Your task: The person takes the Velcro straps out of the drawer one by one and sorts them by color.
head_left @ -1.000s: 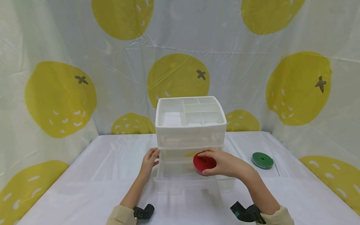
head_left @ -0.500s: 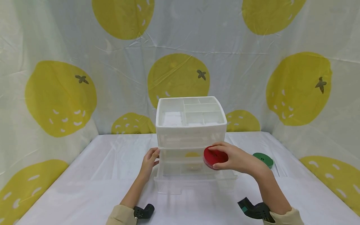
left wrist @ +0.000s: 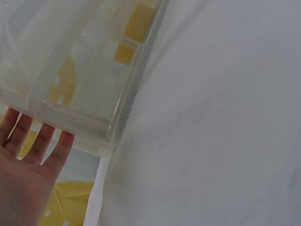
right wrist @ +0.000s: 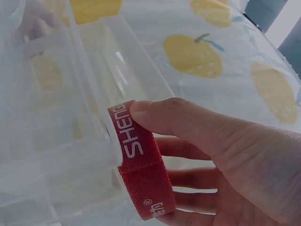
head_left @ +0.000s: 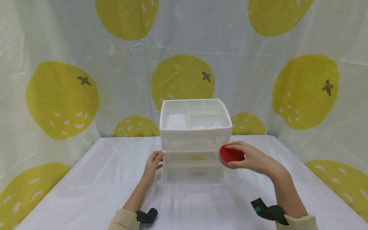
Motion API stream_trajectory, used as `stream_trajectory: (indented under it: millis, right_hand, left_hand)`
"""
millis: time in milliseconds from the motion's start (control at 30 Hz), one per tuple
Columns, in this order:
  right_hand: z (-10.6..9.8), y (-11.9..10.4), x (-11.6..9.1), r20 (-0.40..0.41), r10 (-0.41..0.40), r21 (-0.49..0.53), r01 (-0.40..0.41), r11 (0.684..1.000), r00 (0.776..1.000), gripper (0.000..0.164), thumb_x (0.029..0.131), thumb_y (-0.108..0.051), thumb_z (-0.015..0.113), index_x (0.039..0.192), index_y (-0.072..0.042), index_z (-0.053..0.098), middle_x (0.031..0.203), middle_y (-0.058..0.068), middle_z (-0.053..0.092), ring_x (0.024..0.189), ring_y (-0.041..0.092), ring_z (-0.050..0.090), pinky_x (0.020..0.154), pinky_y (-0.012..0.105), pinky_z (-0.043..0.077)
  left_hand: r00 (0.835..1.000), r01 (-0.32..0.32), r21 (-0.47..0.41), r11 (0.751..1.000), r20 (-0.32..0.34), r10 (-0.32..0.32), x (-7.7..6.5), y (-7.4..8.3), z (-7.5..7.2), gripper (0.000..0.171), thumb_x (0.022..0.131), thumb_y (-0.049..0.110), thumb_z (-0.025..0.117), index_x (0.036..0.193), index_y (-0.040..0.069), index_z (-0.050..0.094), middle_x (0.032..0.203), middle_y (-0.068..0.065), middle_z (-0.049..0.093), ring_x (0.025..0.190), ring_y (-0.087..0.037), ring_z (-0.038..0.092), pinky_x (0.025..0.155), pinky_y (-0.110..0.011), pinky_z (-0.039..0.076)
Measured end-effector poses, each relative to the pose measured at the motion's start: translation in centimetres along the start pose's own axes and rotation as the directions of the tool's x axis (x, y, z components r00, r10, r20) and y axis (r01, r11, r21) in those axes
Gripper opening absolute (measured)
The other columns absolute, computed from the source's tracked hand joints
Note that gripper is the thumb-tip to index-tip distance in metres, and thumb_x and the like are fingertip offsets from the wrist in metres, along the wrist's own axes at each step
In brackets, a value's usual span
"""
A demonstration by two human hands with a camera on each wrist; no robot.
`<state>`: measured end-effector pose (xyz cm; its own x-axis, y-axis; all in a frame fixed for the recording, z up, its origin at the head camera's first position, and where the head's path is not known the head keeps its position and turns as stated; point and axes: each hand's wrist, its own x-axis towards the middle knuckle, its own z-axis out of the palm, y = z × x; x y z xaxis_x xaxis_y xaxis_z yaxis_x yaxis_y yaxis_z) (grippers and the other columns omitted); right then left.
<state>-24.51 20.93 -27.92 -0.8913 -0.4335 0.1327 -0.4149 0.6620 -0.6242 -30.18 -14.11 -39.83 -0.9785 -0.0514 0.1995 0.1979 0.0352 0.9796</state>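
A white and clear plastic drawer unit (head_left: pixel 195 140) stands in the middle of the table, its clear bottom drawer (head_left: pixel 172 190) pulled out toward me. My left hand (head_left: pixel 151 166) rests its fingertips against the unit's left side; the left wrist view shows those fingers (left wrist: pixel 61 153) straight along the plastic. At the unit's right front, my right hand (head_left: pixel 256 160) pinches a roll of red ribbon (head_left: pixel 231 156) between thumb and fingers. White lettering runs along the edge of the red ribbon roll (right wrist: pixel 148 174), held close beside the clear plastic in the right wrist view.
The unit's top tray (head_left: pixel 176 121) has several compartments. Yellow patches (left wrist: pixel 141 22) show through the clear plastic in the left wrist view. A white cloth covers the table (head_left: pixel 115 159). Behind it hangs a curtain (head_left: pixel 123 80) with yellow fruit prints.
My right hand has carried the red ribbon roll rightward and up, away from over the pulled-out drawer. The green roll at the right is now hidden behind that hand. My left hand has stayed put.
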Motion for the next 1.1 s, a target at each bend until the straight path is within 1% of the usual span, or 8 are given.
stream_trajectory:
  millis: [67,233,367,500,600,767,1000,1100]
  right_hand:
    - [-0.4,0.4,-0.1,-0.016,0.008,-0.001,-0.008,1.000,1.000,0.061,0.078,-0.031,0.070,0.129,-0.007,0.046,0.128,0.017,0.043,0.110,0.035,0.045,0.071,0.034,0.053]
    - [-1.2,1.7,-0.3,-0.060,0.014,-0.048,-0.017,0.999,0.998,0.060,0.079,-0.031,0.069,0.128,-0.005,0.046,0.126,0.019,0.044,0.108,0.035,0.046,0.071,0.035,0.053]
    - [-1.4,3.2,-0.4,-0.098,0.023,-0.095,-0.033,0.995,0.995,0.064,0.076,-0.031,0.071,0.128,-0.005,0.045,0.124,0.020,0.044,0.107,0.037,0.045,0.068,0.036,0.053]
    - [-0.9,4.7,-0.6,-0.114,0.036,-0.118,-0.049,0.992,0.993,0.066,0.074,-0.031,0.073,0.128,-0.004,0.046,0.125,0.022,0.043,0.108,0.040,0.044,0.066,0.037,0.054]
    - [-0.4,5.8,-0.7,-0.119,0.035,-0.136,-0.051,0.989,0.992,0.065,0.074,-0.032,0.072,0.127,-0.004,0.046,0.125,0.022,0.043,0.107,0.040,0.044,0.066,0.038,0.054]
    - [0.1,7.2,-1.0,-0.153,0.043,-0.169,-0.069,0.983,0.987,0.064,0.075,-0.033,0.072,0.127,-0.004,0.047,0.125,0.021,0.044,0.107,0.040,0.045,0.067,0.039,0.054]
    - [0.7,8.4,-1.8,-0.215,0.042,-0.217,-0.090,0.972,0.976,0.065,0.074,-0.032,0.073,0.126,-0.002,0.047,0.124,0.023,0.044,0.105,0.041,0.045,0.067,0.043,0.053]
    - [0.9,9.0,-2.3,-0.246,0.022,-0.250,-0.085,0.965,0.969,0.063,0.074,-0.031,0.073,0.124,-0.001,0.049,0.122,0.023,0.045,0.104,0.041,0.045,0.068,0.045,0.053]
  left_hand:
    - [1.000,0.001,0.002,1.000,0.000,-0.001,0.0,0.0,0.0,0.035,0.094,0.028,0.047,0.115,0.000,0.051,0.090,0.009,0.053,0.085,-0.006,0.051,0.087,-0.035,0.046]
    - [1.000,-0.004,0.001,1.000,-0.006,0.004,0.0,-0.2,-0.1,0.035,0.094,0.028,0.047,0.114,0.000,0.052,0.091,0.008,0.053,0.085,-0.007,0.051,0.088,-0.038,0.046]
    - [1.000,-0.004,-0.013,1.000,0.007,0.004,0.0,-0.4,0.0,0.035,0.094,0.028,0.047,0.114,0.000,0.051,0.091,0.008,0.054,0.085,-0.007,0.052,0.087,-0.036,0.046]
    - [1.000,-0.004,-0.016,1.000,0.008,0.004,-0.1,-0.5,0.2,0.034,0.094,0.027,0.047,0.113,-0.001,0.051,0.090,0.006,0.054,0.084,-0.007,0.053,0.085,-0.033,0.047]
    - [1.000,-0.011,-0.016,1.000,-0.001,0.011,-0.2,-0.5,0.2,0.033,0.094,0.026,0.047,0.113,-0.001,0.052,0.092,0.003,0.054,0.083,-0.007,0.052,0.083,-0.031,0.048]
    - [1.000,-0.007,-0.029,1.000,0.015,0.008,-0.3,-0.3,0.2,0.033,0.094,0.025,0.047,0.114,0.000,0.051,0.096,-0.001,0.054,0.084,-0.008,0.052,0.081,-0.027,0.047]
    - [1.000,-0.028,-0.023,0.999,0.011,0.028,0.0,-0.3,0.1,0.031,0.095,0.024,0.045,0.112,0.000,0.052,0.091,0.005,0.055,0.083,-0.006,0.053,0.080,-0.029,0.048]
    - [0.999,-0.033,-0.023,0.999,0.003,0.033,0.1,-0.2,0.0,0.032,0.094,0.025,0.047,0.112,-0.001,0.052,0.089,0.006,0.055,0.082,-0.006,0.053,0.080,-0.029,0.048]
